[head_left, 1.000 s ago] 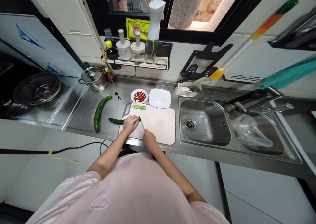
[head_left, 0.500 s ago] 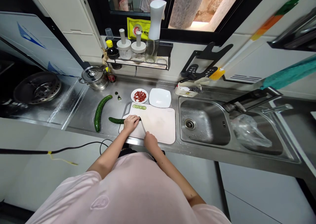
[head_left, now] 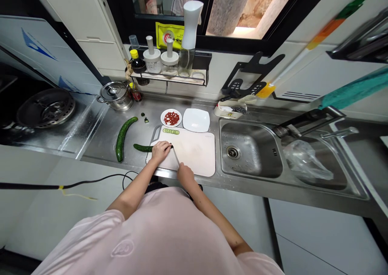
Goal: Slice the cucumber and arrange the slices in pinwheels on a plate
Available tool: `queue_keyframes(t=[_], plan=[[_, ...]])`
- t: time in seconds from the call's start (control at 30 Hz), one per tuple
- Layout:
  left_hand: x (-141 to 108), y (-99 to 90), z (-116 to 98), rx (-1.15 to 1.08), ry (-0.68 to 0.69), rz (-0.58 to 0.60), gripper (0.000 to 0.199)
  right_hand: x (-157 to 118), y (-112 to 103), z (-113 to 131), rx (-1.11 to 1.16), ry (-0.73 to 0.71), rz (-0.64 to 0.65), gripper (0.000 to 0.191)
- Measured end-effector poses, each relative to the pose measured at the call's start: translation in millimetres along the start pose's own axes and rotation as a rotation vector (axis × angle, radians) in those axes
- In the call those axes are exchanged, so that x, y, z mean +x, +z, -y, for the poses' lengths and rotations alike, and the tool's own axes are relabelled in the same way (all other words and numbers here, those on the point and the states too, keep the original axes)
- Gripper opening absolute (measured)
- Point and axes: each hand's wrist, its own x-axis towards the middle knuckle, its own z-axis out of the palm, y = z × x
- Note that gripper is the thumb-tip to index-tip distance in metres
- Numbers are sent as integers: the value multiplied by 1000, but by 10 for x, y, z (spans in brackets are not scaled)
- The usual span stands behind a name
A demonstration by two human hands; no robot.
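Black-framed window (head_left: 209, 4) in a pale wall (head_left: 318, 66) — steel counter (head_left: 98, 139) below.

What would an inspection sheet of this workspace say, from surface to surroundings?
Surface: steel counter; white cutting board near its front edge.
Job's things: held cucumber, reaching past the board's left edge; knife at its right end; row of slices at the board's back; whole cucumber left of the board.
Clutter: small scraps on the counter; clear plastic bag at the right basin.
Hands: left hand steadies the held cucumber; right hand grips the knife.
Cables: black cable below the counter's front edge, left; where it leads is not shown.
Surroundings: plate of red pieces and white plate behind the board; lidded pot farther left.
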Motion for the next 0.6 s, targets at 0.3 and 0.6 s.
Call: queue_keyframes(t=[0.3, 0.6], plan=[[16, -5, 8, -19, -15, 12, 21, -58, -106, -87, -1, -21, 2, 20], [41, -30, 17, -55, -40, 16, 23, -66, -336, -333, -141, 47, -106, 26]])
